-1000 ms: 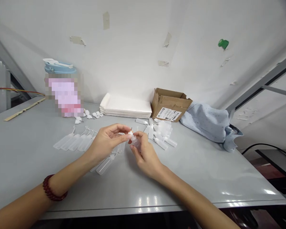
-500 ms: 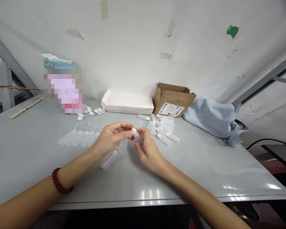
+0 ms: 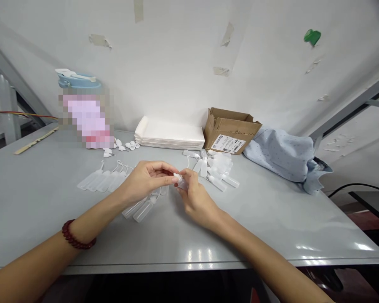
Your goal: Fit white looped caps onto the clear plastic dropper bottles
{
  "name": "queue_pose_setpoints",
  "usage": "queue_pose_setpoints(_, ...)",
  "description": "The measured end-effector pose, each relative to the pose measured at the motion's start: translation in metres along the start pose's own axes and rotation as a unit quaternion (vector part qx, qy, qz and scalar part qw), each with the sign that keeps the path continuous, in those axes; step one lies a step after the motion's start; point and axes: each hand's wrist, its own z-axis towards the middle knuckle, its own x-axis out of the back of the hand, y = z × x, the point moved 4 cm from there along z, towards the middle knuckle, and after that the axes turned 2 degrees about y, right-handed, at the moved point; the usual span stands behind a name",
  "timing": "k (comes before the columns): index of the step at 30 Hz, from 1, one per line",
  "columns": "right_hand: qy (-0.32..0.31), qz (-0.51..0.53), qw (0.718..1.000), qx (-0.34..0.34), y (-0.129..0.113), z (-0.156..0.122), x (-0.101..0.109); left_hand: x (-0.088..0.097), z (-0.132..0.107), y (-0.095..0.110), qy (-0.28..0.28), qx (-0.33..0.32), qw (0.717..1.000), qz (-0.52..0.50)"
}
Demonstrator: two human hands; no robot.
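Over the middle of the table, my right hand (image 3: 198,202) grips a small translucent plastic squeeze bottle (image 3: 183,184), mostly hidden by its fingers. Thumb and fingertips of my left hand (image 3: 145,181) are closed on the white cap (image 3: 177,176) at the bottle's neck. Below my left hand lie translucent bottles (image 3: 144,210) with thin tethers. To the left, more such bottles (image 3: 103,181) rest side by side in a row. Another heap of bottles (image 3: 221,164) lies beyond my right hand.
Several loose white caps (image 3: 131,145) lie at the back left by a blurred pink item (image 3: 88,120) and a blue container (image 3: 78,81). Along the wall are a white stack (image 3: 170,135), an open cardboard box (image 3: 230,132) and a light-blue cloth (image 3: 281,155).
My left fingertips have come down closer around the cap. Its wrist has shifted slightly left, showing more of the bottles beneath. My right hand still holds the bottle in much the same place.
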Motion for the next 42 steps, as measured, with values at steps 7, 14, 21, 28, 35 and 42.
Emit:
queue_pose_setpoints(7, -0.005, 0.169, 0.984, -0.064, -0.0068, 0.0017, 0.0058, 0.0005, -0.0011, 0.0033, -0.021, -0.047, 0.998, 0.033)
queue_pose_setpoints(14, -0.041, 0.297, 0.950, -0.091, -0.0053, 0.0014, 0.0046, -0.0013, -0.0007, 0.0048, -0.049, -0.044, 0.998, 0.019)
queue_pose_setpoints(21, 0.010, 0.109, 0.993, -0.039, -0.0066, -0.0011, 0.0039, 0.0018, 0.0011, 0.0008, -0.063, -0.017, 0.997, 0.044)
queue_pose_setpoints(28, -0.002, 0.148, 0.986, -0.071, -0.0028, -0.0008, 0.0039, 0.0005, -0.0005, 0.0040, -0.067, -0.048, 0.995, 0.050)
queue_pose_setpoints(35, 0.014, 0.080, 0.995, -0.057, -0.0069, -0.0022, 0.0041, -0.0016, -0.0004, 0.0060, -0.014, -0.026, 0.997, 0.074)
queue_pose_setpoints(42, 0.012, 0.057, 0.996, -0.063, -0.0029, -0.0005, 0.0032, -0.0015, -0.0037, 0.0053, -0.022, -0.012, 0.997, 0.070)
